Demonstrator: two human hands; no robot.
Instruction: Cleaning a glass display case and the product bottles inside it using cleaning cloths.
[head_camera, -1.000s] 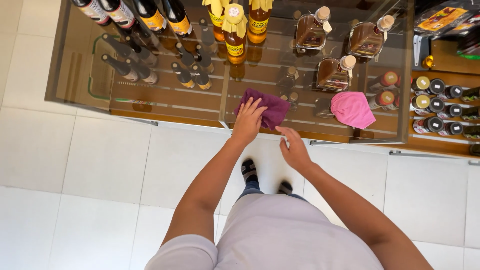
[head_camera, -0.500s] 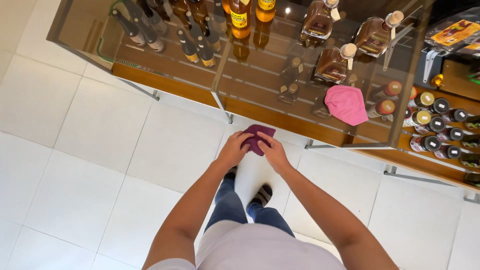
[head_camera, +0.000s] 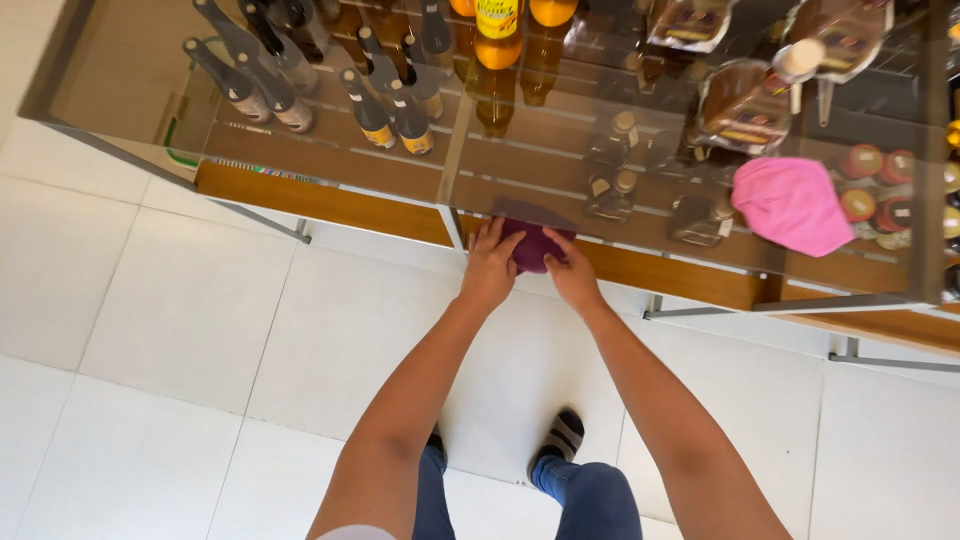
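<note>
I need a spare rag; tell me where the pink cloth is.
The pink cloth lies on the glass counter at the right, beside small jars.

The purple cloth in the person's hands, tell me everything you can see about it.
The purple cloth is small, soft-looking fabric, dark plum in colour, bunched rather than spread flat. It sits at the front edge of the glass display case, by a wooden shelf edge. The left hand grips its left side and the right hand its right. Its underside and any pattern cannot be made out.
</note>
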